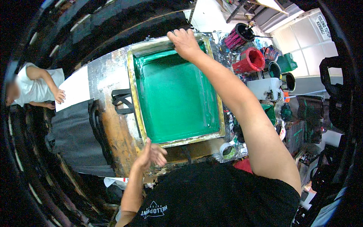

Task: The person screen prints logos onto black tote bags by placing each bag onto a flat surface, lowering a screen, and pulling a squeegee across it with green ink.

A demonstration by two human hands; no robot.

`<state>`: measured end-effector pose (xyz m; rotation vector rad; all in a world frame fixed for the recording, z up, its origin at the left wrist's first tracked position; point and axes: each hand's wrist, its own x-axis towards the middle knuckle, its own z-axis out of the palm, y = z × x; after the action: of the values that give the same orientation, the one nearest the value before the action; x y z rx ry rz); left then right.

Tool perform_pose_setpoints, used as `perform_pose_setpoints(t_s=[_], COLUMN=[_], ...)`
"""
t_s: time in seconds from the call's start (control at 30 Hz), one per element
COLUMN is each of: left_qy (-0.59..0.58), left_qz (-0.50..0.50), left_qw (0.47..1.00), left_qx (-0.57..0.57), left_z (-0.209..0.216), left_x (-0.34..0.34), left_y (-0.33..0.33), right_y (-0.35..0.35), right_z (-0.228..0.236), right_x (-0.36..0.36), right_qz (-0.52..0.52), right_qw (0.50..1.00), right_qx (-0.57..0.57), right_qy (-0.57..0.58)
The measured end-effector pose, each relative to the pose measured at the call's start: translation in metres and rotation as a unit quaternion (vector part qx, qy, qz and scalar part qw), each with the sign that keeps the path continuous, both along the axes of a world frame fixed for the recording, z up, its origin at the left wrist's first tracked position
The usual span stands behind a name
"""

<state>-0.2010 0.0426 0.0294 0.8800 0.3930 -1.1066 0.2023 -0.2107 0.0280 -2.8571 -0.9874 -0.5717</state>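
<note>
A screen printing frame (222, 113) with a worn yellowish rim lies on the table, its green mesh (174, 98) smeared with wet green ink. My right hand (184, 42) reaches across to the frame's far side, fingers curled over the bar there; the fingertips are partly hidden. Beside the near left corner, my left hand (150, 154) is held with its thumb raised and fingers apart, holding nothing. Black straps (123, 101) stick out from beneath the frame's left side. Left of it lies a flat black fabric bag (75, 132) with handles.
Right of the frame stand a red ink bucket (249, 61), a pink-and-black bucket (239, 37), a white jerrycan (264, 89) and a tape roll (228, 150). At left, another person (39, 83) in white touches a white sheet (77, 89). Dark racks run behind.
</note>
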Motion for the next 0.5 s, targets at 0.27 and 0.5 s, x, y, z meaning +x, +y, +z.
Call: perform_pose_setpoints(t_s=[0.27, 0.5], left_qy=[-0.692, -0.665], left_qz=[0.080, -0.189], left_qw=[0.432, 0.332], left_qx=[0.573, 0.642], left_z=[0.054, -0.019], left_x=[0.288, 0.373], left_y=[-0.037, -0.020], right_y=[0.002, -0.024], right_z=[-0.037, -0.024], right_x=[-0.009, 0.012], right_qz=[-0.062, 0.005], right_qw=[0.995, 0.993], right_qx=[-0.076, -0.072], right_qy=[0.001, 0.092])
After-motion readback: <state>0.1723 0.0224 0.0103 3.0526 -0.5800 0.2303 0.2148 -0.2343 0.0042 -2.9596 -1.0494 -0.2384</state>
